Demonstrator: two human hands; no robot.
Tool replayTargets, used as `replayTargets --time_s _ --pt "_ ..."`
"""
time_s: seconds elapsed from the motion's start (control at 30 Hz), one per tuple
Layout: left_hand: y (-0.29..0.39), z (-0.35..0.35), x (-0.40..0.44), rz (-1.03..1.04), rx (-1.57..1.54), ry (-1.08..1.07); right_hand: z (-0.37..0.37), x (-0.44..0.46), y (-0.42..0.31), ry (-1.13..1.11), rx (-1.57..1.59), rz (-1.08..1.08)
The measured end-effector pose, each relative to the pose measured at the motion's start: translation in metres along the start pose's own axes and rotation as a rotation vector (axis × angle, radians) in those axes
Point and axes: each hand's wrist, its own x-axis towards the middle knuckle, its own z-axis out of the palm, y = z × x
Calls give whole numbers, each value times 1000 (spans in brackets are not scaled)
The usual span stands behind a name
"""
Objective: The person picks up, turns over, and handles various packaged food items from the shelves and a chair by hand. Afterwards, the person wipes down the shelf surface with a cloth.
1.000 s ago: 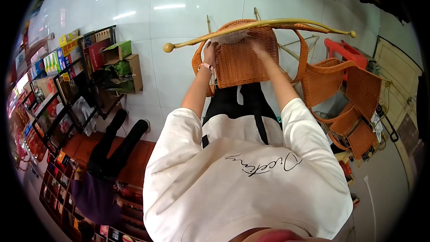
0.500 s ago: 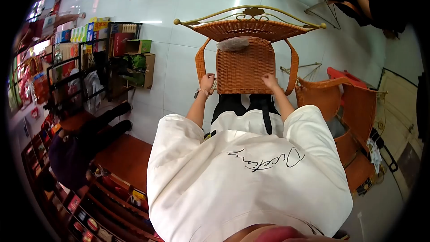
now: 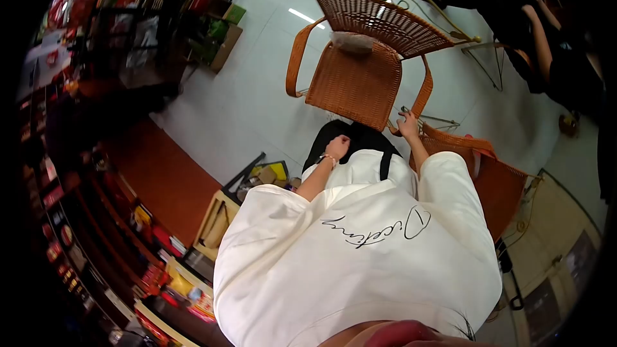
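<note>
An orange-brown wicker chair (image 3: 353, 83) with a gold metal top rail stands in front of me, turned at an angle. Crumpled clear plastic (image 3: 352, 42) lies on its seat against the backrest. My right hand (image 3: 408, 126) is at the front end of the chair's right armrest, its fingers bent around the metal frame there; the exact grip is partly hidden. Close to my body, over my black trousers, my left hand (image 3: 337, 148) is curled closed, apart from the chair, with nothing visible in it.
More wicker chairs (image 3: 495, 196) stand at my right. A person in black (image 3: 501, 6) sits at upper right. Shelves with boxes (image 3: 144, 0) and a cardboard box (image 3: 225, 45) are at upper left. A reddish-brown bench top (image 3: 173, 183) and goods trays (image 3: 215, 222) lie to my left.
My left hand has left the chair's left front and come back to my lap. My right hand has moved from the seat's front to the right armrest. The chair appears rotated clockwise; the view has turned too.
</note>
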Motion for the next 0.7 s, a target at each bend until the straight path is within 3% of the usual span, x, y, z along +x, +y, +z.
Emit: replayTargets --time_s 0.1,0.17,0.3,0.43,0.5,0.6,0.7 --pt "1 11 -19 80 15 -197 -1 -8 -26 2 -107 85" --pt "-7 8 -23 126 -33 -152 9 -6 -34 -16 -165 164" --pt "-43 -13 -32 81 -334 200 36 14 -43 -225 -300 203" --pt "-104 -32 -56 48 -724 471 52 -4 -86 -24 -526 -73" --pt "-137 -32 -83 12 -831 621 55 -17 -116 -35 -633 -179" --pt "-187 -8 -142 -56 -1001 759 74 -40 -154 -46 -691 -290" --pt "-242 60 -196 -143 -1189 850 101 -75 -180 -65 -699 -340"
